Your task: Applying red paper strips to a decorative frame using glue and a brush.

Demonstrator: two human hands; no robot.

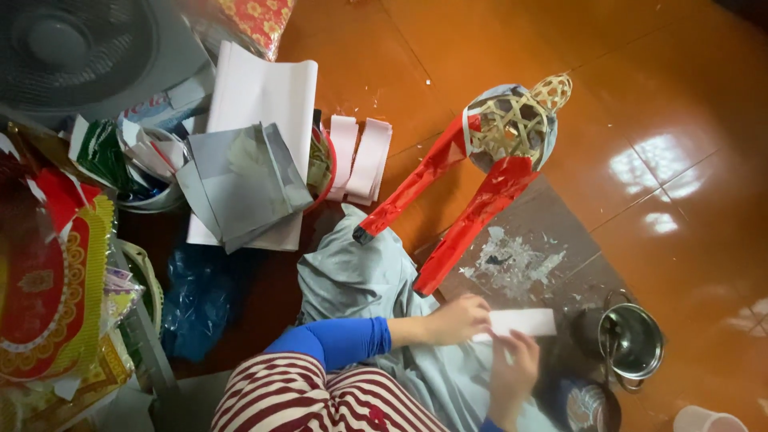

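A white paper strip [524, 322] lies across a dark board [560, 232] on the floor. My left hand [458, 318], in a blue sleeve, grips the strip's left end. My right hand [512, 370] pinches its lower edge just below. Beyond the strip stands a woven bamboo frame [512, 122] partly covered in grey paper, with two long red paper strips [468, 222] trailing from it toward me. Grey cloth [356, 276] lies under my left arm.
A small metal pot [632, 340] and a dark bowl [588, 404] sit at the right of the board. Pink paper strips [362, 158], grey and white sheets [244, 172], a bowl of scraps [148, 196], a fan [76, 48] and red-gold decorations [48, 296] crowd the left.
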